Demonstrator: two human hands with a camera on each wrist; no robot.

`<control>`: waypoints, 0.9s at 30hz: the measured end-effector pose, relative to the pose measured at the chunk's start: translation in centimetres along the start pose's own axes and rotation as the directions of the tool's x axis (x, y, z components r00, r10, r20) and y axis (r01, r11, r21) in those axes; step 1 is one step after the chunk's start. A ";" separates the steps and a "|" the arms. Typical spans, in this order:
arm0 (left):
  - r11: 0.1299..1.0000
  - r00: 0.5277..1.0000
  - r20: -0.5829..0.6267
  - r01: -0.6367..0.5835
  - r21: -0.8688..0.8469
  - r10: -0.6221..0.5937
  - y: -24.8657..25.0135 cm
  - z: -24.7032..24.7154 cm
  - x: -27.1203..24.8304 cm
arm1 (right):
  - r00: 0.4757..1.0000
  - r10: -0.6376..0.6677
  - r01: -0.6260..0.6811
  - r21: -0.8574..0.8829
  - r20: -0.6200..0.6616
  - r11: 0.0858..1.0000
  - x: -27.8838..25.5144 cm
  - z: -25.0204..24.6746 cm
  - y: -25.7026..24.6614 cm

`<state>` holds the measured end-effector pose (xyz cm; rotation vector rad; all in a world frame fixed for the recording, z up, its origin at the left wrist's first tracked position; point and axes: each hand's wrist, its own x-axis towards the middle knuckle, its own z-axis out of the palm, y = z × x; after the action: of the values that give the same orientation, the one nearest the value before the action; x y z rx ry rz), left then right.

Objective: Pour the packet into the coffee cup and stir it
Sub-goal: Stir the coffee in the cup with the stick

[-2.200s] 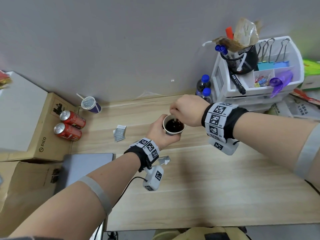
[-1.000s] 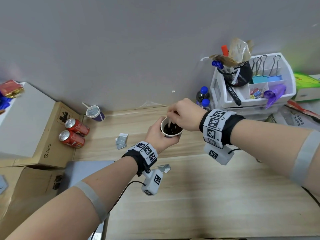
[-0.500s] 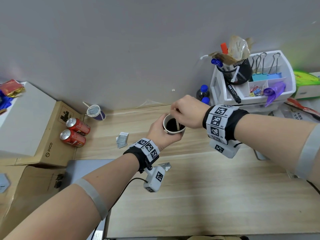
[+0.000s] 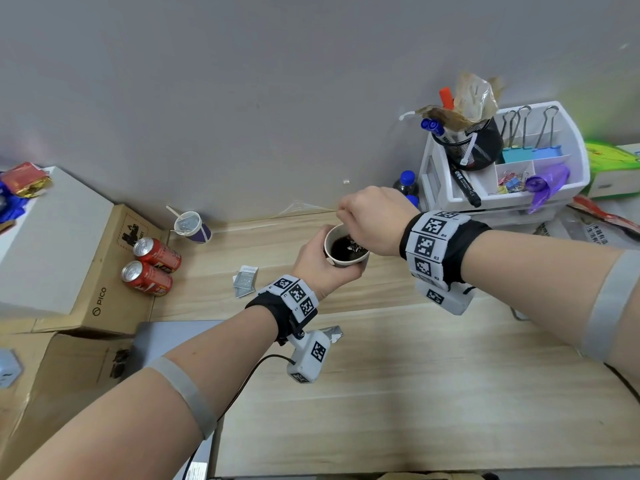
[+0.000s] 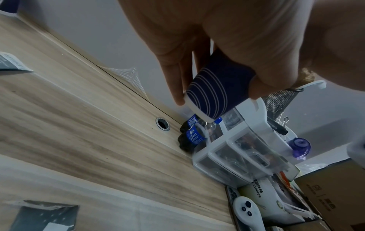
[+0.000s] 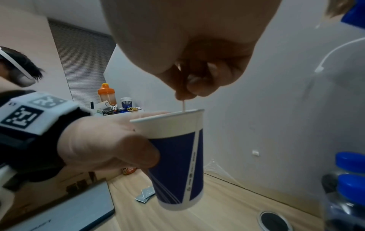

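My left hand [image 4: 320, 263] grips a blue and white striped paper coffee cup [image 4: 346, 246] and holds it lifted off the wooden table [image 4: 398, 375]; the cup [image 6: 177, 156] hangs clear above the tabletop in the right wrist view. Dark coffee fills it. My right hand [image 4: 372, 225] hovers over the rim and pinches a thin wooden stirrer [image 6: 183, 106] that dips into the cup. In the left wrist view my fingers [image 5: 178, 81] and thumb wrap the cup [image 5: 215, 90]. Grey torn packets [image 4: 246, 280] lie on the table to the left; another [image 4: 332, 332] lies under my left wrist.
A white desk organiser [image 4: 502, 161] with a mesh pen cup stands at the back right, two blue-capped bottles [image 4: 407, 183] beside it. Another paper cup [image 4: 190, 226] and two red cans [image 4: 152, 265] sit at the left on cardboard boxes. A grey laptop [image 4: 166, 337] lies front left.
The cup and both hands have stayed above the table's back middle. My right hand has shifted a little over the rim with the stirrer; the coffee surface is rippled now.
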<state>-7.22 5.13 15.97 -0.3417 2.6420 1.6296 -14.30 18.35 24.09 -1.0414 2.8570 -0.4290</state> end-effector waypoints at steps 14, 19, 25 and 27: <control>1.000 0.999 0.024 0.027 -0.011 -0.027 -0.4 0.2 0.1 | 0.991 -0.049 0.024 0.199 0.126 0.980 -0.3 -0.1 -0.2; 1.000 1.000 -0.012 0.010 0.001 -0.010 0.0 0.0 -0.1 | 0.999 0.021 -0.021 -0.005 0.024 1.000 0.0 -0.3 0.1; 1.000 1.000 0.025 0.014 0.000 -0.014 0.1 0.1 0.0 | 0.994 -0.028 0.012 0.149 0.101 0.989 -0.1 -0.5 -0.6; 1.000 1.000 -0.003 0.003 0.023 -0.003 0.2 0.1 0.1 | 1.000 -0.001 0.000 0.014 0.029 1.000 0.1 -0.6 -0.4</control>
<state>-7.31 5.25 16.06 -0.3469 2.6588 1.5977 -14.21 18.13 24.76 -1.0376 2.8242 -0.4294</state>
